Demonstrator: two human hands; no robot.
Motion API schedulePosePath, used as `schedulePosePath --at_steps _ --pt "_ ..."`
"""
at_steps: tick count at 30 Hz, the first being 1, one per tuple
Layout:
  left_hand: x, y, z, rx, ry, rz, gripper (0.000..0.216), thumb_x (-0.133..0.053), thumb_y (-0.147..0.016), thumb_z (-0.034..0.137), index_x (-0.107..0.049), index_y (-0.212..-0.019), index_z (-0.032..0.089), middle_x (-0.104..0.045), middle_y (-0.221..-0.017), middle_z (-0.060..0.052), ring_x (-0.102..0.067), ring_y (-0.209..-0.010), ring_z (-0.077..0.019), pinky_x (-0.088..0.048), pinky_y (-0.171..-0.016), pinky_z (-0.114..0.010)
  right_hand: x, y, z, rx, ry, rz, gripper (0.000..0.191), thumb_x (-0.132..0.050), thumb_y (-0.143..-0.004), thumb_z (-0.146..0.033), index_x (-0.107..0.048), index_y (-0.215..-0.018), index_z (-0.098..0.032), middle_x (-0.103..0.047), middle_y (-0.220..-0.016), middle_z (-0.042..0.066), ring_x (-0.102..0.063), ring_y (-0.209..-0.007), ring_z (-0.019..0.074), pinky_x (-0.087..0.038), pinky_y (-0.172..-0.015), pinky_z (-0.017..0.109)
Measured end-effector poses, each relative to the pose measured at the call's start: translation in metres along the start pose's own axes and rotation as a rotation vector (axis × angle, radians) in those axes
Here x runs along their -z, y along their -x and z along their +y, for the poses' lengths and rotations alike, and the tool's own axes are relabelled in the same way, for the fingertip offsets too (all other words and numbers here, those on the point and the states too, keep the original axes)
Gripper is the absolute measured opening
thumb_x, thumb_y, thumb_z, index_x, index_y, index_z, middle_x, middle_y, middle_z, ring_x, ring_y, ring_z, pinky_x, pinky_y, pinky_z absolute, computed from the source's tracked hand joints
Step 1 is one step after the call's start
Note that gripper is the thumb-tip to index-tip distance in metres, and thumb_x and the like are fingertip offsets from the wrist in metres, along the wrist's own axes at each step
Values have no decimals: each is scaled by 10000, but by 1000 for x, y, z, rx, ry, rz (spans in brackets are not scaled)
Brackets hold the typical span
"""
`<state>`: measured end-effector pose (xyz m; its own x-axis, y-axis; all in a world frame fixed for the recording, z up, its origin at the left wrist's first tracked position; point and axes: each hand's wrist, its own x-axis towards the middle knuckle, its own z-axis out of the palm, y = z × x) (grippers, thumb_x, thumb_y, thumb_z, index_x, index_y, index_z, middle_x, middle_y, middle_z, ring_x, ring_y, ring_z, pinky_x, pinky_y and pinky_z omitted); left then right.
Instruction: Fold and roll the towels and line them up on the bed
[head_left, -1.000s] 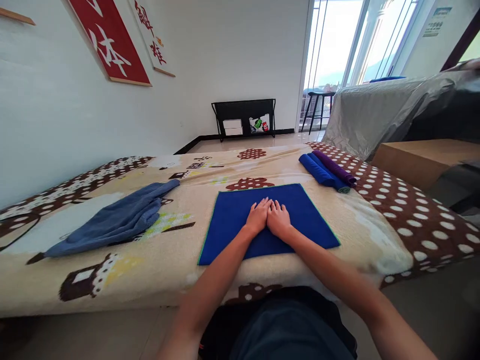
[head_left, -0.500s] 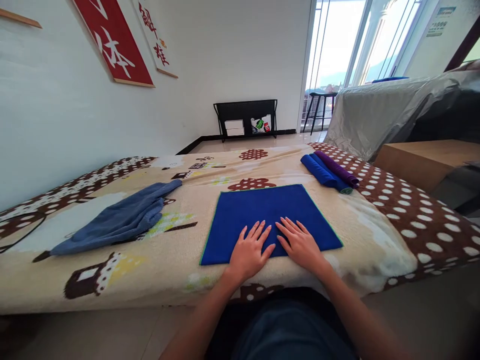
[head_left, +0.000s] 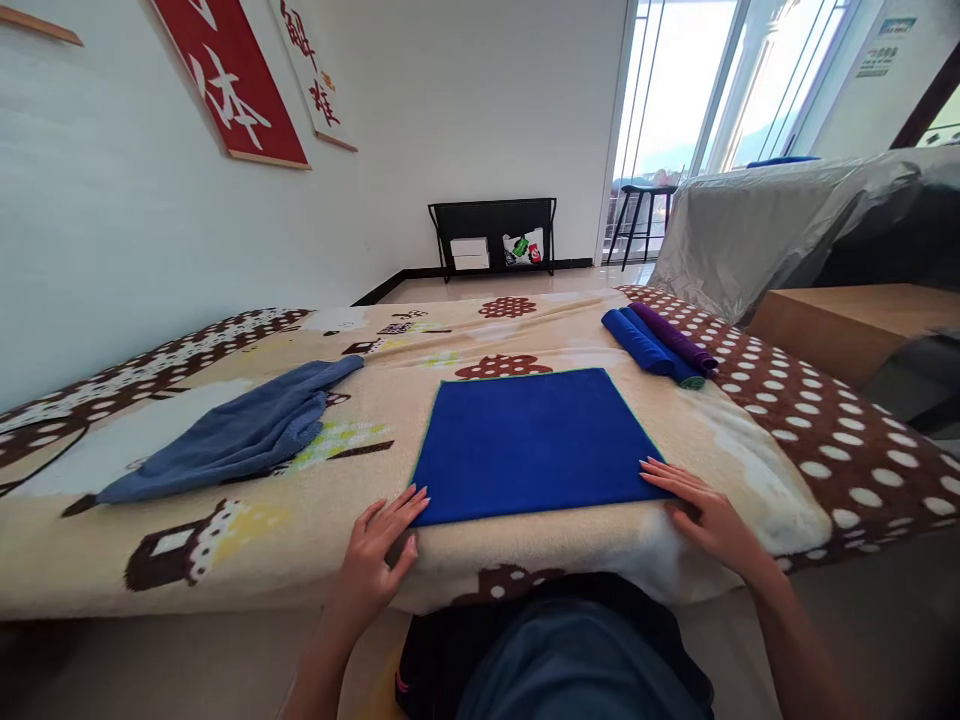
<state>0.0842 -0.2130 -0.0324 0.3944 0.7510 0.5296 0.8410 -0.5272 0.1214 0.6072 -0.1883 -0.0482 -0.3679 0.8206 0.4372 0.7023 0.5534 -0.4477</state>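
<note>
A dark blue cloth (head_left: 536,440) with green edging lies flat on the patterned blanket (head_left: 420,575), its near edge towards me. My left hand (head_left: 381,540) rests at the near left corner, fingertips on the cloth and thumb apart. At the near right corner, my right hand (head_left: 701,510) lays its outstretched fingers over the edge. Neither hand grips anything. Beyond the cloth to the right, a rolled blue cloth (head_left: 649,345) lies beside a rolled purple cloth (head_left: 673,338).
A crumpled grey-blue cloth (head_left: 240,425) lies to the left on the blanket. On the right are a cardboard box (head_left: 847,325) and furniture under a plastic sheet (head_left: 757,235). A black rack (head_left: 491,220) stands by the far wall, with a stool (head_left: 641,215) near the window.
Both hands have moved apart from the middle of the near edge, the left out to the left corner and the right out to the right corner. The cloth stays flat.
</note>
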Motion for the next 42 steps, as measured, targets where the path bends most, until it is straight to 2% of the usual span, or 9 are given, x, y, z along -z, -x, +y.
schedulePosePath --at_steps 3,7,11,14,20,26,32,38,42 --pt "-5 1 -10 -6 59 66 438 -488 -985 188 -516 -1402 320 -618 -1406 -2 -545 -1337 -175 -389 -1092 -393 -5 2 10 -55 -63 67 451 -471 -913 -205 -640 -1324 -282 -580 -1427 15 -512 -1366 234 -405 -1173 494" --pt "-7 4 -19 -32 90 112 400 -506 -992 181 -557 -1369 305 -648 -1369 -17 -596 -1282 -174 -437 -1059 -370 -9 4 20 -117 -54 179 368 -504 -923 -250 -684 -1244 -273 -623 -1372 18 -564 -1311 228 -426 -1162 485" --pt "-2 7 -24 -122 42 103 423 -484 -990 139 -557 -1380 285 -650 -1363 -48 -609 -1269 -183 -453 -1043 -365 -4 8 31 -112 -56 156 325 -541 -944 -313 -704 -1224 -287 -644 -1344 12 -583 -1292 234 -437 -1155 493" --pt "1 8 -23 -138 0 113 456 -448 -981 98 -558 -1383 283 -660 -1346 -58 -618 -1257 -191 -464 -1019 -367 2 9 34 -105 -87 123 308 -554 -953 -351 -721 -1206 -295 -657 -1324 12 -594 -1280 242 -452 -1143 505" --pt "2 7 -19 -76 9 104 430 -482 -970 131 -573 -1365 273 -666 -1337 -61 -633 -1235 -195 -462 -1009 -370 8 7 30 -145 -183 151 290 -591 -936 -429 -770 -1104 -274 -697 -1251 39 -632 -1226 265 -486 -1110 512" --pt "3 7 -15 58 66 150 297 -479 -965 190 -686 -1147 298 -734 -1213 -16 -654 -1197 -217 -439 -991 -413 11 8 27 -170 -270 144 257 -634 -921 -429 -777 -1072 -278 -701 -1244 39 -631 -1223 261 -468 -1128 499" --pt "6 9 -13 -7 -4 222 328 -530 -943 140 -652 -1198 306 -746 -1184 -10 -691 -1109 -206 -393 -960 -395 12 12 23 -148 -225 215 230 -635 -923 -418 -784 -1046 -295 -716 -1208 33 -627 -1223 262 -479 -1111 508" --pt "20 11 -8 23 25 193 274 -555 -922 159 -681 -1117 306 -767 -1107 2 -688 -1067 -214 -406 -959 -418 21 22 21 -126 -221 138 237 -636 -920 -451 -790 -1030 -308 -727 -1180 36 -612 -1237 276 -473 -1111 526" --pt "25 10 -5 148 158 141 197 -580 -918 231 -696 -1057 310 -754 -1049 5 -666 -1044 -204 -457 -970 -409 28 21 20 -153 -266 76 276 -637 -908 -503 -794 -1005 -298 -733 -1159 55 -616 -1220 283 -499 -1081 511"
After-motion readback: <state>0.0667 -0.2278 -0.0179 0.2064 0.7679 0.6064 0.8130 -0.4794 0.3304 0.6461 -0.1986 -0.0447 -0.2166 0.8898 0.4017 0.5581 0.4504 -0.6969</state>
